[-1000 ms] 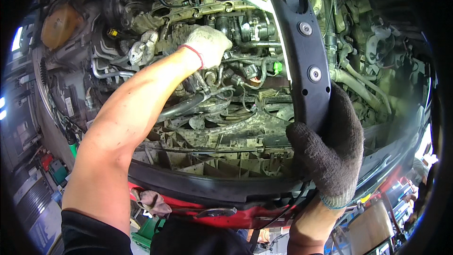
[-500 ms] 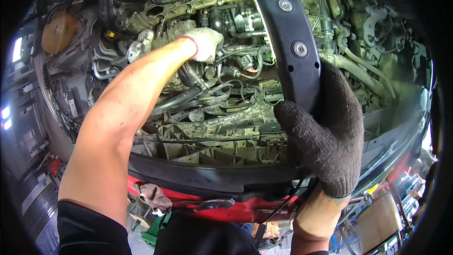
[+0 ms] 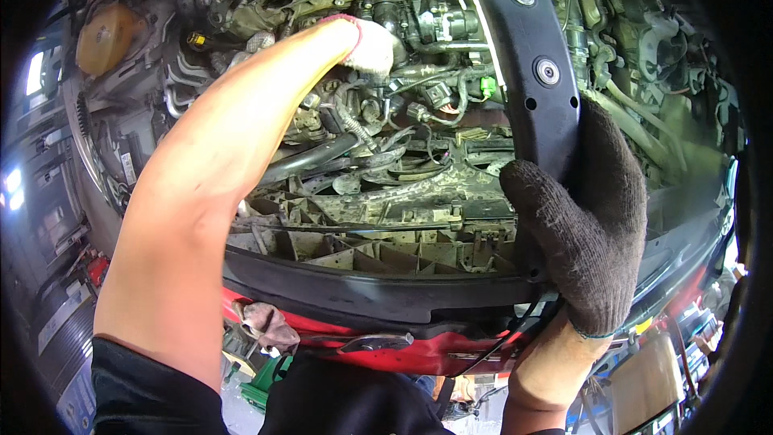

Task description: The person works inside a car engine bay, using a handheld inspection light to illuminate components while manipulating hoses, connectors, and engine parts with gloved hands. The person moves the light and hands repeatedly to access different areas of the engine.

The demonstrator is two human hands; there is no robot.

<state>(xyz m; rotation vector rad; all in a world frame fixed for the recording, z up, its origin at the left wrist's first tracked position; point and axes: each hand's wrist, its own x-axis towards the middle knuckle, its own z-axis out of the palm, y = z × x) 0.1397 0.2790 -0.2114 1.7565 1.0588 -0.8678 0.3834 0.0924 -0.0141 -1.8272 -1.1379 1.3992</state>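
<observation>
My left hand, in a whitish glove with a red cuff, reaches over the dirty engine near the middle of the bay. Its fingers point down and away, so what they touch is hidden. Hoses and wiring plugs lie just to its right. In a dark grey knit glove, my right hand is closed round the lower part of a long black work light. This bar carries two round screws on its face and glows along its left edge. Its thumb lies across the front.
An orange-brown fluid tank sits at the far left. A ribbed plastic front panel and a red bumper cross nearer to me. A dirty rag lies on the bumper, with a thin cable hanging further right.
The view has shifted, so the engine and work light appear further right. My left hand has gone a little farther forward, its fingers more hidden. The right hand keeps its hold on the work light.
</observation>
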